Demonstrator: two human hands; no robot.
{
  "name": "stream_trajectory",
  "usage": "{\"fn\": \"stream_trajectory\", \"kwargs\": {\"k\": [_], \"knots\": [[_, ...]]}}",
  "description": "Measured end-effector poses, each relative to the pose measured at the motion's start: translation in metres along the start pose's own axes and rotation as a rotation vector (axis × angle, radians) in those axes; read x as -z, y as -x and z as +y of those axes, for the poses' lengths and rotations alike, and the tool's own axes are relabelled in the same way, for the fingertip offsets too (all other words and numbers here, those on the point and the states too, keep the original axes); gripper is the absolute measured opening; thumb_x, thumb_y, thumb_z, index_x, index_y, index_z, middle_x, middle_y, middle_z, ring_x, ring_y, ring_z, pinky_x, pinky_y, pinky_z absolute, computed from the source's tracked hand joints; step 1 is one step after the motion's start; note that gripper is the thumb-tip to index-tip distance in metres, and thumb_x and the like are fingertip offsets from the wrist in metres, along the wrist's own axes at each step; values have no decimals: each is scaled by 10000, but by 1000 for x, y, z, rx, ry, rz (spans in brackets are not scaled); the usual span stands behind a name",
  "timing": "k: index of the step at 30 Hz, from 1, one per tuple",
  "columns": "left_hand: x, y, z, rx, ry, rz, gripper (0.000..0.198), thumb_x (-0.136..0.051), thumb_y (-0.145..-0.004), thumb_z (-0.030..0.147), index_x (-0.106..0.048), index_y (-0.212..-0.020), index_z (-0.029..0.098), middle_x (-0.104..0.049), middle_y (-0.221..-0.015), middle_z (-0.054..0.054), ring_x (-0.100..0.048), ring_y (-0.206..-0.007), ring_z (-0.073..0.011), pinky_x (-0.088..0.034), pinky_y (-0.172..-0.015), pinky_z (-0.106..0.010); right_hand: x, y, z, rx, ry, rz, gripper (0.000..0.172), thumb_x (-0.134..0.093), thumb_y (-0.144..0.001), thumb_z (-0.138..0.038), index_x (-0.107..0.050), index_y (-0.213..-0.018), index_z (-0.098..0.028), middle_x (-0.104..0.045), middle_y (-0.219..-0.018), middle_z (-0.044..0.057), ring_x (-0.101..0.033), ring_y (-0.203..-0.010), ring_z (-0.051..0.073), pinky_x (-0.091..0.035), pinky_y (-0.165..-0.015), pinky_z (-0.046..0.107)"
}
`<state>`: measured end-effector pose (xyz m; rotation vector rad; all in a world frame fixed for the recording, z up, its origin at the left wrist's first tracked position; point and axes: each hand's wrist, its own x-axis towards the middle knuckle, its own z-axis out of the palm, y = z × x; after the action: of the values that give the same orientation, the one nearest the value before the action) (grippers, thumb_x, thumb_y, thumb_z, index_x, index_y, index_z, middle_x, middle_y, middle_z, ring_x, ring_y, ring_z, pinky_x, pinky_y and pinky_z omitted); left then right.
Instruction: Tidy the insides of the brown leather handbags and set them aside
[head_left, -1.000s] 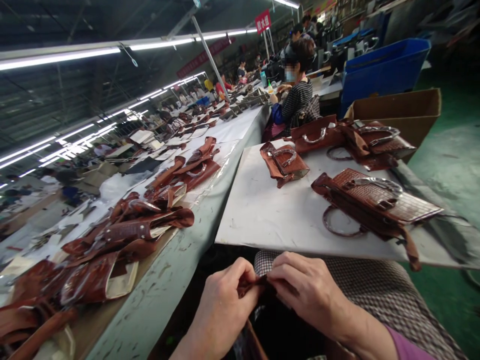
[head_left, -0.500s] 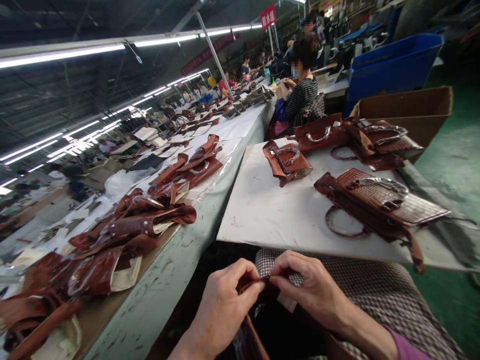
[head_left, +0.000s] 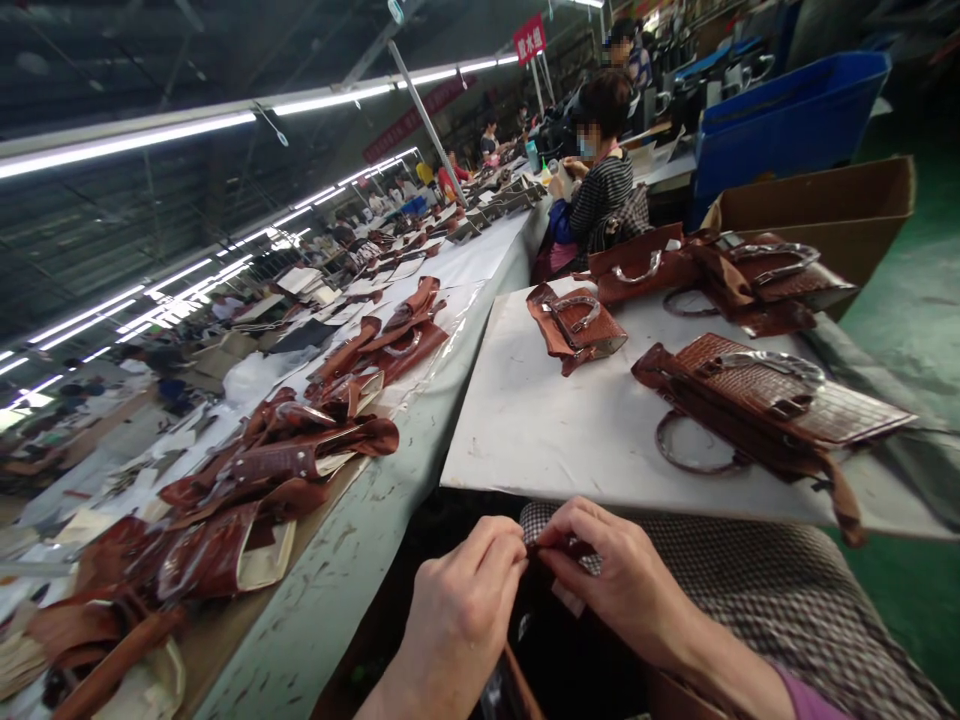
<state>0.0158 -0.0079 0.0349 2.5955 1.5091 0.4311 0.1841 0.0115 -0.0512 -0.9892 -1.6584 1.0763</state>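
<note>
My left hand (head_left: 465, 600) is closed, thumb and fingers pinched together at the upper edge of a brown leather handbag (head_left: 523, 685) on my lap. Just right of it, my right hand (head_left: 622, 575) pinches the same edge, and the fingertips of both hands nearly meet. Below my right fingers hangs a small pale tag (head_left: 568, 597). The bag's inside looks dark, and much of its body lies behind my hands or outside the view. What exactly sits between the fingertips is too small to make out.
A white-topped table (head_left: 510, 430) ahead carries several brown handbags, one (head_left: 780, 390) at its near right. More brown bags (head_left: 217, 540) line the long bench (head_left: 330, 560) on the left. A cardboard box (head_left: 825, 205) and blue bin (head_left: 780, 130) stand behind; a seated co-worker (head_left: 600, 190) is beyond.
My left hand has turned so that its back faces me more and its fingers cover the pinched edge. My right hand keeps its pinch nearly in place. The view has shifted slightly.
</note>
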Motion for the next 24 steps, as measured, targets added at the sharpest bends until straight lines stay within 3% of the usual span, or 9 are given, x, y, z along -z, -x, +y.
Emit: {"fn": "stream_trajectory", "kwargs": {"k": [7,14,18,24], "knots": [[0,1,1,-106,-157,-35,248,-390,-946,83,-620,-896,162,-679,-923,-61,-682,-798,-147,-560,-763,-221,-3,0,-3,-2,69,19,119,-598,-820,-92,-628,-862,-200,-624,-818,-11,-613,-689,124,-484,-643,234],[2,-6,3,-93,-220,-91,204,-403,-907,61,-542,-813,178,-625,-826,-36,-640,-683,-139,-486,-591,-215,-3,1,-1,-2,96,28,140,-592,-817,-87,-636,-868,-210,-625,-821,-16,-609,-687,119,-478,-633,225],[5,-7,-1,-19,-124,-190,165,-425,-896,61,-500,-851,200,-628,-913,-22,-644,-728,-131,-488,-654,-220,-4,1,-3,-9,112,31,157,-595,-807,-74,-643,-875,-208,-631,-831,-13,-616,-680,119,-480,-625,222],[0,1,-9,-80,-95,-90,188,-409,-940,88,-560,-907,196,-671,-1049,-45,-683,-826,-138,-517,-702,-210,-4,0,-6,-24,141,35,145,-601,-806,-86,-647,-873,-207,-642,-829,-13,-629,-678,127,-466,-599,225]]}}
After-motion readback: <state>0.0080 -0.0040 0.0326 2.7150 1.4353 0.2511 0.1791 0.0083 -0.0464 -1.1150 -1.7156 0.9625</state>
